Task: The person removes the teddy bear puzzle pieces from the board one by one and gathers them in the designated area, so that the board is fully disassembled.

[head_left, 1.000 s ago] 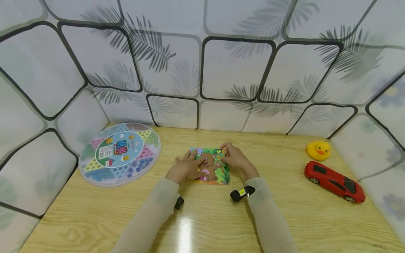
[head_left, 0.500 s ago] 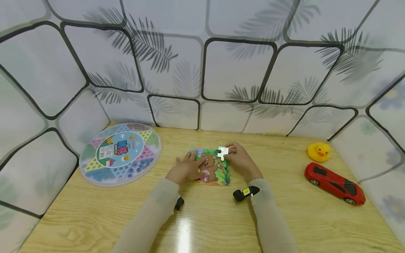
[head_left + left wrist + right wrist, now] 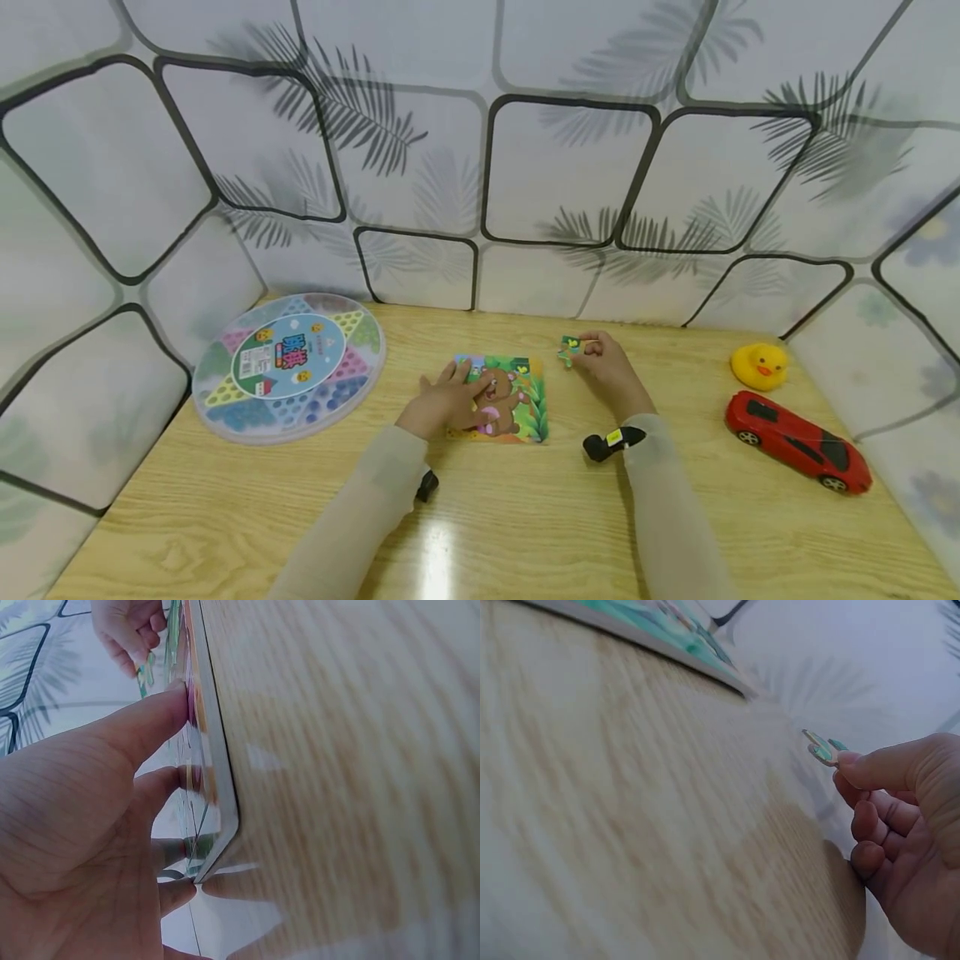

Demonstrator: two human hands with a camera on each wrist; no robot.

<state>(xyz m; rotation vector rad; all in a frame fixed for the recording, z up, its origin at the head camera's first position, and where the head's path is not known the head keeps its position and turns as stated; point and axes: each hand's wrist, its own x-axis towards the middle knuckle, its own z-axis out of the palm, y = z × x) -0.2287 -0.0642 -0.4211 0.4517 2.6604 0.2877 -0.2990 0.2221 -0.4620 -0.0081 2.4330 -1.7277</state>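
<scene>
A bear jigsaw puzzle (image 3: 536,410) lies flat on the table, brightly printed in green and brown. My left hand (image 3: 441,405) rests on its left part with fingers spread; the left wrist view shows thumb and fingertips touching the surface near the grey board edge (image 3: 217,754). To the right of the puzzle, my right hand (image 3: 613,372) pinches a small puzzle piece (image 3: 567,348) between thumb and fingers. In the right wrist view this puzzle piece (image 3: 823,749) is tilted above the table, apart from the board. My left hand covers some of the picture.
A round Chinese checkers board (image 3: 360,367) lies at the left. At the right are a yellow rubber duck (image 3: 759,367) and a red toy car (image 3: 797,442). Patterned fabric walls (image 3: 562,167) stand behind and on both sides of the wooden table (image 3: 510,517).
My right hand has lifted a puzzle piece from the puzzle's upper right corner and carried it to the right, turning its printed side into view. My left hand stays on the puzzle.
</scene>
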